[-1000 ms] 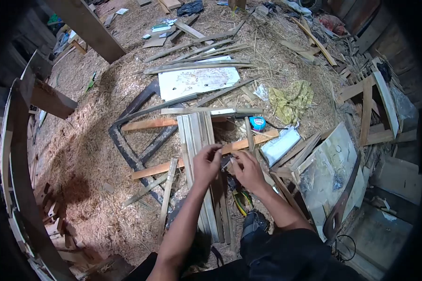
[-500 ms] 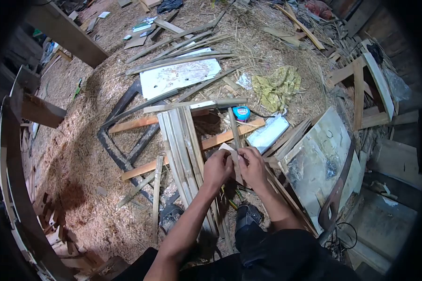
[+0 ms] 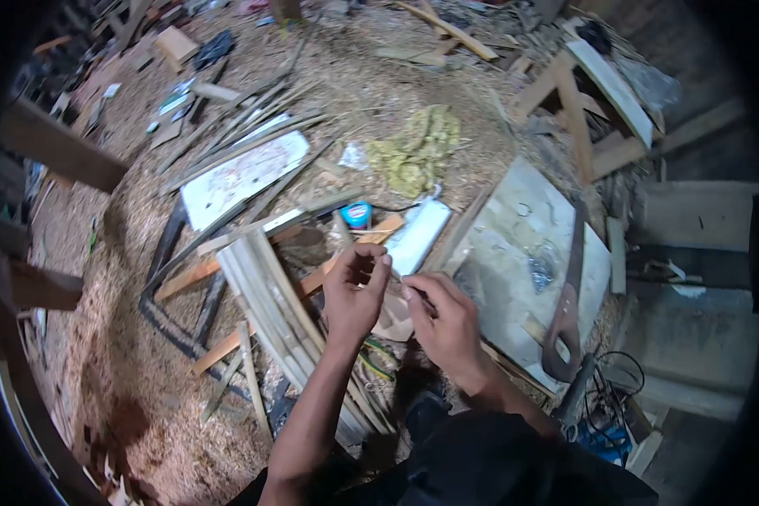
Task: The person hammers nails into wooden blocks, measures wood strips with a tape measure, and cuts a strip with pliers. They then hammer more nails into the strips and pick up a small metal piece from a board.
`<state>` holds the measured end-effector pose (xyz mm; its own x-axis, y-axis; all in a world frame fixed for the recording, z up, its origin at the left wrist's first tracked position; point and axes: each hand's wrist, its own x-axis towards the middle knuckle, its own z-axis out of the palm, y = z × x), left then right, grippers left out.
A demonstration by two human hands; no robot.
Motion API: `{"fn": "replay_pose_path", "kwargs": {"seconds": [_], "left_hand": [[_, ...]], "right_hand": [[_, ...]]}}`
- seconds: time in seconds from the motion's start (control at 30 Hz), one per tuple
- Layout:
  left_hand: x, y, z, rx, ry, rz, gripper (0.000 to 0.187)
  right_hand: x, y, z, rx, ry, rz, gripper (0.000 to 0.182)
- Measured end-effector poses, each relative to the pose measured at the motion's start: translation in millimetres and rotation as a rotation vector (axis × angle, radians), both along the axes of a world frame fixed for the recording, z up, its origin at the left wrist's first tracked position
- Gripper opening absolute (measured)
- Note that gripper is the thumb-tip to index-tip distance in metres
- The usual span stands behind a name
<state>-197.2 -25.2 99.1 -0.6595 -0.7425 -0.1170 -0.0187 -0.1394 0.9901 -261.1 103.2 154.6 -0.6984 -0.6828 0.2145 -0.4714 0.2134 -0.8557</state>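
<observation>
My left hand (image 3: 354,295) hovers over the right side of the bundle of wooden strips (image 3: 270,287), its fingers curled toward the thumb. Close beside it, my right hand (image 3: 445,325) is closed in a pinch. Whatever either hand holds is too small or blurred to name. Below and between the hands shows a pale flat piece of wood (image 3: 394,319), partly covered by my right hand. A blue tape measure (image 3: 357,215) lies just beyond my left hand. The white rectangular block (image 3: 419,234) is beyond my right hand.
A handsaw (image 3: 563,329) rests on a stained white board (image 3: 514,228) at the right. Near it are a power tool (image 3: 575,396) and black cable. A dark angled frame (image 3: 173,320) lies left. Yellow cloth (image 3: 417,152) and scrap strips lie on sawdust ahead.
The view has swung right, so the scene sits further left. My hands have moved slightly apart, and the pale wood piece that was at my fingertips now shows below them.
</observation>
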Motion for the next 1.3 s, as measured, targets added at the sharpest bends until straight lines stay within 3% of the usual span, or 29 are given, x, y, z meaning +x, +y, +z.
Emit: {"fn": "replay_pose_path", "kwargs": {"seconds": [0.07,0.23,0.47,0.67,0.8,1.07,1.13,1.2,1.23,1.3], "left_hand": [[-27,18,18,-0.049,0.099,-0.092,0.010],[-94,73,29,-0.091,-0.007,-0.325,0.013],[-122,96,14,-0.722,-0.124,-0.449,0.019],[-124,77,22,-0.607,-0.153,-0.539,0.018],[-115,59,13,-0.353,-0.089,-0.382,0.019],[-51,-64,13,-0.431,-0.191,0.053,0.020],[-32,-90,16,-0.353,-0.311,0.118,0.023],[-17,-113,13,-0.313,-0.280,0.203,0.023],[-12,-124,12,-0.397,-0.275,0.244,0.023],[-1,-151,5,-0.451,-0.288,0.276,0.020]], "right_hand": [[-18,21,17,0.036,0.087,-0.122,0.016],[-65,72,21,0.121,0.148,-0.432,0.014],[-85,106,5,0.256,0.124,-0.504,0.013],[-86,103,4,0.229,0.126,-0.495,0.013],[-89,85,18,0.144,0.024,-0.457,0.013],[-91,-55,6,0.054,0.199,-0.054,0.013],[-83,-104,2,0.010,0.128,0.049,0.013],[-78,-153,-20,0.027,0.085,0.152,0.014],[-74,-175,-32,-0.023,0.207,0.174,0.015],[-65,-214,-53,-0.001,0.214,0.221,0.015]]}}
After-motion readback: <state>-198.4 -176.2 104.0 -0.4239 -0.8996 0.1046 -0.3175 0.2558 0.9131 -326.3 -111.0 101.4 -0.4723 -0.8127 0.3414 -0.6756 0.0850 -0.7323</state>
